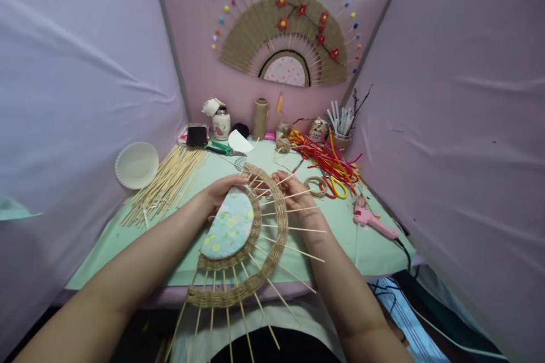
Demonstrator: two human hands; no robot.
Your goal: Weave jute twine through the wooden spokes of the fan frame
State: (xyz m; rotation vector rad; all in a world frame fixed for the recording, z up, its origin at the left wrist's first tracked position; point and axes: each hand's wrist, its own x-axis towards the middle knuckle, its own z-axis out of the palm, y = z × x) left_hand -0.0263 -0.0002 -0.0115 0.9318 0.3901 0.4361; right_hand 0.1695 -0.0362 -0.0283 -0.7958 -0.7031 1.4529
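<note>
A half-round woven fan (280,227) is tilted over the front edge of the table. It has a pale blue floral centre (232,224), thin wooden sticks spreading outward and two bands of brown twine woven through them. My left hand (230,186) grips the fan at the top of the floral centre, with some fingers hidden behind it. At the outer woven band, my right hand (292,188) has its fingers closed near the upper sticks. Whether twine lies between those fingertips is too small to make out.
Bamboo sticks (168,181) and a white bowl (137,165) lie left. Green pruners (225,149) rest behind the fan. Right are red and orange pipe cleaners (326,156), yellow-handled scissors (338,187), a twine coil (315,186) and a pink glue gun (374,221). A decorated fan (242,39) hangs behind.
</note>
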